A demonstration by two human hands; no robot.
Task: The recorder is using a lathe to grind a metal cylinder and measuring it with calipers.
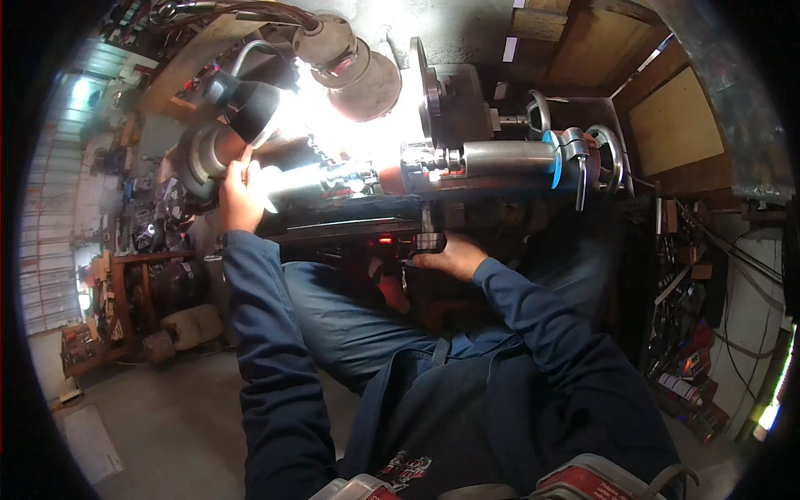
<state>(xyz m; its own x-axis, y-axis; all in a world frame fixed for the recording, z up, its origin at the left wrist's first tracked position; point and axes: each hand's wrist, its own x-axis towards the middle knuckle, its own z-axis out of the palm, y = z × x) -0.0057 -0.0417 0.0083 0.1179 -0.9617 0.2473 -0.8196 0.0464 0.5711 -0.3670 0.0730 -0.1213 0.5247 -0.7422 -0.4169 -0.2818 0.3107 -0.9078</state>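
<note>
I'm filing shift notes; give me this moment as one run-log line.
left hand: at bright metal tube | right hand: at dark knob | black lamp: near left hand | blue ring: at grey tube

Two hands (242, 200) (455, 257), two lamps (342, 62) (252, 108), one machine (392, 179)

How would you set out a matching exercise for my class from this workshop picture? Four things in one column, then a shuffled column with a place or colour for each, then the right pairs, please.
Things
1. Left grip
2. Right grip
3. Ring on the machine
4. Lamp shade

Places and colours
A. At the dark round metal fitting
B. Black, above the person's left forearm
C. By the left end of the brightly lit metal piece
D. Blue, at the right end of the silver tube

Right pairs: 1-C, 2-A, 3-D, 4-B
</note>
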